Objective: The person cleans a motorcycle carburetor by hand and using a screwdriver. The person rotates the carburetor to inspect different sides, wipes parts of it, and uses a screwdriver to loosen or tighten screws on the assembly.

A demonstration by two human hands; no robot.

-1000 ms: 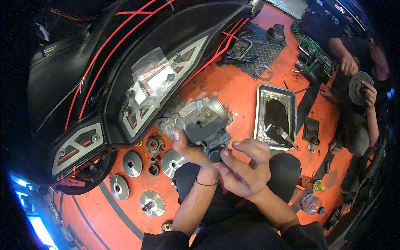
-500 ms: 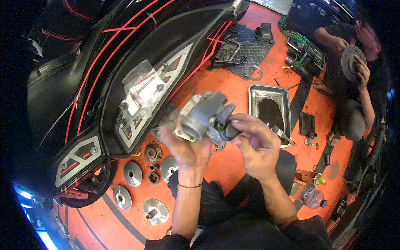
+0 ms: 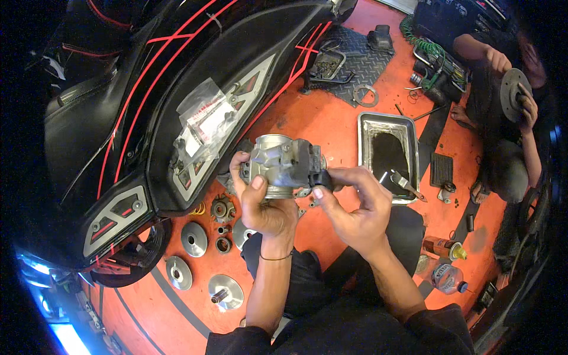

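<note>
A metal throttle body [image 3: 278,158] with a dark housing on its right side is raised in front of me, its round bores facing away and toward me. My left hand [image 3: 269,214] is closed around it from below and the left, thumb up against the metal. At its right end, my right hand [image 3: 361,214] pinches a small black fitting [image 3: 320,178] between thumb and fingers. The hands partly hide the underside and left end of the throttle body.
A black scooter [image 3: 89,148] fills the left, with a plastic bag [image 3: 204,121] on its footboard. Pulley discs [image 3: 194,238] lie below it on the orange floor. Right of me are a metal tray [image 3: 415,148], a brush [image 3: 408,187], bottles [image 3: 448,278] and a co-worker holding a disc [image 3: 513,94].
The throttle body has turned in my hands, its bore now pointing away rather than sideways. My left fingers have wrapped around its left end. The co-worker's disc has shifted slightly right.
</note>
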